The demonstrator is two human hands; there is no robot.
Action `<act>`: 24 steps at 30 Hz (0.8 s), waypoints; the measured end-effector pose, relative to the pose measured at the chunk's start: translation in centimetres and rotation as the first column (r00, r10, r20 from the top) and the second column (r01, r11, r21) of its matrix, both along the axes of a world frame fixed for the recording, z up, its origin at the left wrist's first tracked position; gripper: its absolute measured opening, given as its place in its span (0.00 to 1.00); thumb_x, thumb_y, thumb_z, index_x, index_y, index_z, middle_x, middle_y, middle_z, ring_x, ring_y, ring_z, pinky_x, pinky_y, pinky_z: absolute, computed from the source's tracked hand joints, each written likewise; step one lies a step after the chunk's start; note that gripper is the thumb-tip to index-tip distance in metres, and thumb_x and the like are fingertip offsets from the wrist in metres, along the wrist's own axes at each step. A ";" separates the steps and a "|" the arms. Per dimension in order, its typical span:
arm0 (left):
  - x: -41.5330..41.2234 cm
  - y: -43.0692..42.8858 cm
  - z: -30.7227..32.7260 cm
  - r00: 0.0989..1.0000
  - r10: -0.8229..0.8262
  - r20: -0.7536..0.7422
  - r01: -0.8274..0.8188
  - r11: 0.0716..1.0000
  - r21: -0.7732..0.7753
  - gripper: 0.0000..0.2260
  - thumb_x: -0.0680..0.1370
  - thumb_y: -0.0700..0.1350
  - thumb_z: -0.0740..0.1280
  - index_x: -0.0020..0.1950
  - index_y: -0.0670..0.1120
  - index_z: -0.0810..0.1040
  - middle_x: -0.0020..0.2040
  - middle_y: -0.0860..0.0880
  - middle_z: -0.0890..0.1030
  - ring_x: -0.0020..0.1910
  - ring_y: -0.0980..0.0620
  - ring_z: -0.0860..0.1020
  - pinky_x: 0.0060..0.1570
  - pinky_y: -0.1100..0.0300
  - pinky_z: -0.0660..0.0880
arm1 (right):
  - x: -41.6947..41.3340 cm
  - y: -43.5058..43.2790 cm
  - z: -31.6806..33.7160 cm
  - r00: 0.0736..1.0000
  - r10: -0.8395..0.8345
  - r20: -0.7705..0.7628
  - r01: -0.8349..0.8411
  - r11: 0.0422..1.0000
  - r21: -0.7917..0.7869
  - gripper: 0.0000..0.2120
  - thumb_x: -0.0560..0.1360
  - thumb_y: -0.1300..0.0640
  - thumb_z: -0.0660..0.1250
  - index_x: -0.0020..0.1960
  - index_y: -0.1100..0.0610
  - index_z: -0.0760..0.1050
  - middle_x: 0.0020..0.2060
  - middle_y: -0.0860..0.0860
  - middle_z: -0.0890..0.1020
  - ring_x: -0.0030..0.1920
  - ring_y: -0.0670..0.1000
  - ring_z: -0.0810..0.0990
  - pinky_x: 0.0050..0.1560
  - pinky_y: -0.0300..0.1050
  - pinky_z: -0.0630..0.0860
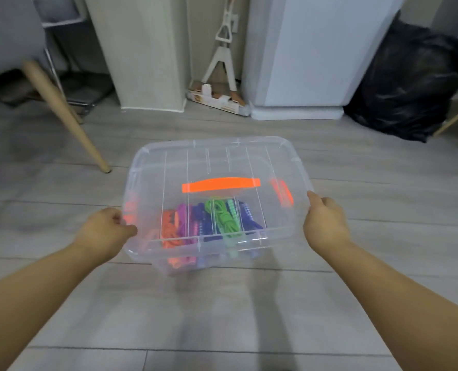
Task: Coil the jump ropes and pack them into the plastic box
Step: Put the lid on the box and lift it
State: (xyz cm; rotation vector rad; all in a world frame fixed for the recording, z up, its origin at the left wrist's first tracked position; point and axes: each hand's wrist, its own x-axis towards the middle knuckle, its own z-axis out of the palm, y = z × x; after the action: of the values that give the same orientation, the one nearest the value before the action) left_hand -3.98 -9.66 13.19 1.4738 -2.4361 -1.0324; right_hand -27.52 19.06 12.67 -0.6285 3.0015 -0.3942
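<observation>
A clear plastic box [153, 167] with its lid on sits in the middle of the view above the grey floor. The lid carries an orange handle [220, 185], and orange latches show at both ends. Through the lid I see several coiled jump ropes [223, 219], orange, purple, blue and green, lying side by side in the near half. My left hand [107, 228] grips the box's left end at the latch. My right hand [325, 220] grips the right end. Whether the box rests on the floor or is lifted is unclear.
A wooden chair leg [70, 119] slants down at the left. Behind the box stand a beige cabinet [147, 54], a mop with a cardboard box [222, 68] and a white appliance [310, 54]. A black rubbish bag [412, 84] fills the back right corner.
</observation>
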 end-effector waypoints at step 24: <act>-0.5 -4.8 -6.4 0.999 0.004 -0.038 -0.004 1.000 0.018 0.07 0.74 0.39 0.66 0.51 0.40 0.77 0.47 0.40 0.80 0.45 0.40 0.76 0.42 0.57 0.69 | -1.1 -4.5 -5.1 0.976 -0.113 0.184 0.134 0.986 -0.101 0.19 0.75 0.57 0.60 0.65 0.53 0.70 0.55 0.57 0.71 0.44 0.58 0.74 0.48 0.49 0.73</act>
State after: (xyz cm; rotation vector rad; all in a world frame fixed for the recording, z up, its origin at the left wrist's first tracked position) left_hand -4.46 -14.43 6.76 1.4498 -2.4034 -1.0736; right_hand -28.63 14.52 7.61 -0.3900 2.8701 -0.5971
